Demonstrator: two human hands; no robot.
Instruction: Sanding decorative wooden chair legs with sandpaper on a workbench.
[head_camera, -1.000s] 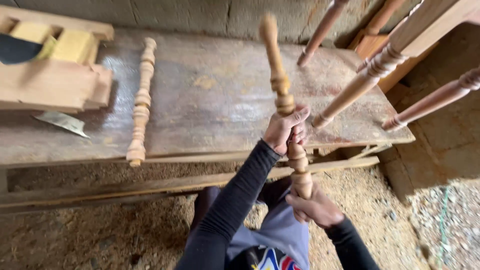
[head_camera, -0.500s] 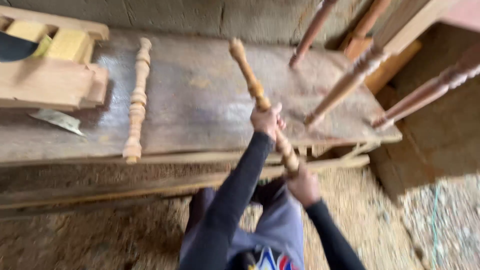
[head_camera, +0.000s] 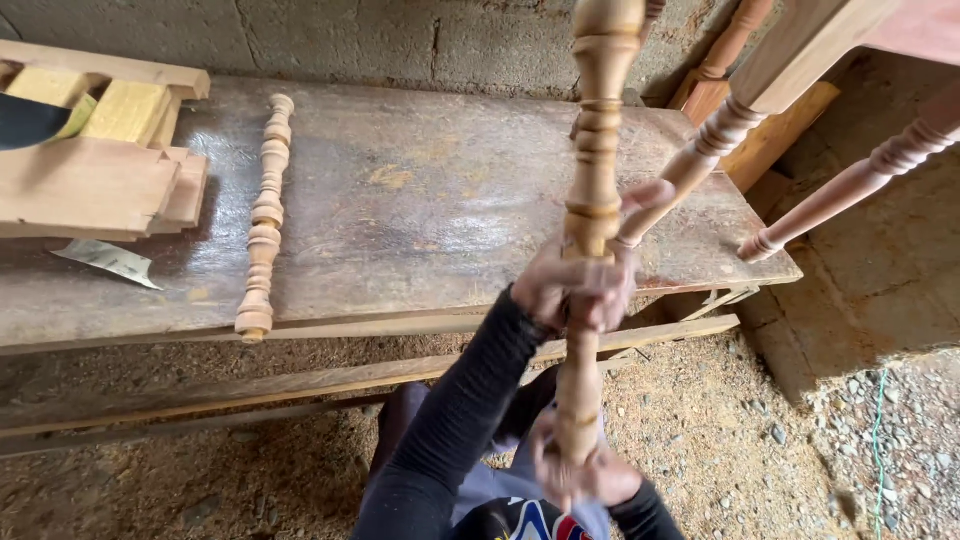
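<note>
I hold a turned wooden spindle (head_camera: 596, 150) nearly upright in front of me, its top end close to the camera. My left hand (head_camera: 578, 290), in a black sleeve, grips it around the middle. My right hand (head_camera: 582, 476) grips its lower end near my lap; this hand is blurred. A second turned spindle (head_camera: 263, 220) lies lengthwise on the worn wooden bench (head_camera: 420, 190), left of my hands and apart from them.
Stacked wooden boards (head_camera: 95, 185) and yellow foam blocks (head_camera: 120, 108) sit at the bench's left end, with a scrap of paper (head_camera: 108, 262) beside them. Turned furniture legs (head_camera: 850, 185) jut in from the upper right. A block wall stands behind; dirt and gravel (head_camera: 800, 440) lie below.
The spindle in my hands has swung from leaning left to nearly upright and come closer to the camera. Both hands kept their grip. The spindle on the bench has not moved.
</note>
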